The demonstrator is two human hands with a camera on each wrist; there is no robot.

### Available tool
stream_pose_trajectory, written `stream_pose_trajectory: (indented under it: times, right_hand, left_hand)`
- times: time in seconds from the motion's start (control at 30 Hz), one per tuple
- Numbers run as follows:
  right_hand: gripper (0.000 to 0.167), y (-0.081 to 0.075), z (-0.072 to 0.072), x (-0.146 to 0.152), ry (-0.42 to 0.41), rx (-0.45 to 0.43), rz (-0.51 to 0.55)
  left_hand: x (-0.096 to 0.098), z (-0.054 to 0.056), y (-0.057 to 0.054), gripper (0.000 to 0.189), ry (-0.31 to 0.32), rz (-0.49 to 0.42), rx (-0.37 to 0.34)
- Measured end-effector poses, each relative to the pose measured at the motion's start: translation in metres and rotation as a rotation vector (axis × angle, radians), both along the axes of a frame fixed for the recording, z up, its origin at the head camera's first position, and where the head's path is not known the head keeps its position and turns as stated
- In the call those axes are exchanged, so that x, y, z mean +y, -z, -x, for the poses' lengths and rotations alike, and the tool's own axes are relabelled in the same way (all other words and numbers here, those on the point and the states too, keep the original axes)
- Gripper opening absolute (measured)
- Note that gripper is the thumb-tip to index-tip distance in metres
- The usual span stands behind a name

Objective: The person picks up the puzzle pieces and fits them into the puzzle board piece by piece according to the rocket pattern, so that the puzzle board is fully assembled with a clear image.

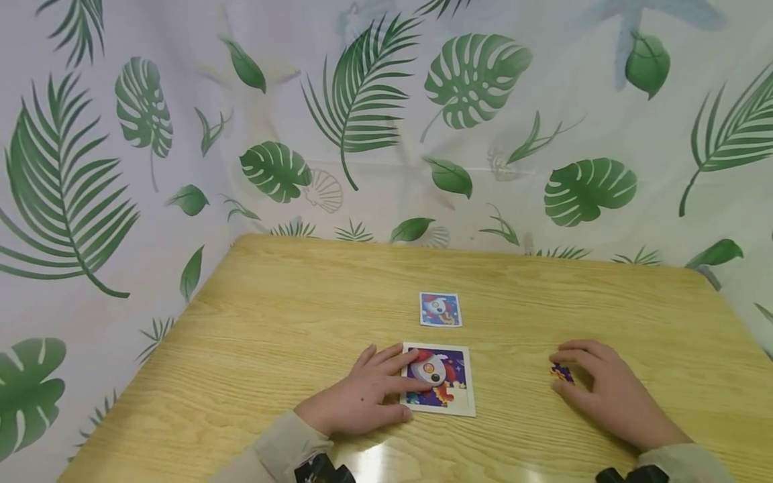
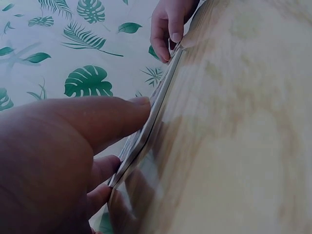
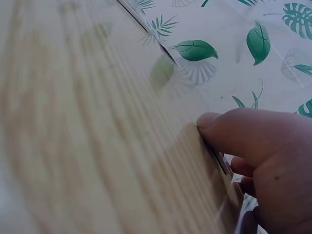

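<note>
A square picture puzzle point(image 1: 470, 384) with a white frame lies on the table, showing a white-and-red cartoon figure on dark purple. Pale bare backing shows at its lower right. My left hand point(image 1: 371, 390) rests on its left side, fingers stretched over the picture; in the left wrist view the thumb lies along the edge of the board point(image 2: 157, 113). To the right, my right hand point(image 1: 612, 392) holds a small purple-and-orange puzzle piece point(image 1: 563, 373) between thumb and fingers at the tabletop. In the right wrist view the thumb covers part of that piece point(image 3: 215, 157).
Behind the puzzle lies a small picture card point(image 1: 441, 310) with a similar figure. The wooden table point(image 1: 314, 302) runs back to a leaf-printed curtain point(image 1: 374, 201), which also hangs along the left side.
</note>
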State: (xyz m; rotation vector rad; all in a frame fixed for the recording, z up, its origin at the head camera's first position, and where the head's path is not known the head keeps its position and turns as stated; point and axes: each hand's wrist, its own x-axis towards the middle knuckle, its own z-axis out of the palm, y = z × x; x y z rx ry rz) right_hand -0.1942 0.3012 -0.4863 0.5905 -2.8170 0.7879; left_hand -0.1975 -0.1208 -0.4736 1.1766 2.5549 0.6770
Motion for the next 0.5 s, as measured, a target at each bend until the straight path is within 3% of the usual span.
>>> stream_pose_trajectory:
  times: [0.33,0.5]
  right_hand:
    - [0.034,-0.0004,0.0014,-0.0027,0.007,0.008,0.014]
    - [0.046,-0.0006,0.0001,0.0048,-0.011,-0.034,-0.012]
  left_hand:
    - [-0.0011,0.0014,0.0004,0.048,-0.009,0.002,-0.011]
    - [0.0012,0.0008,-0.0001,0.049,-0.004,0.004,0.002]
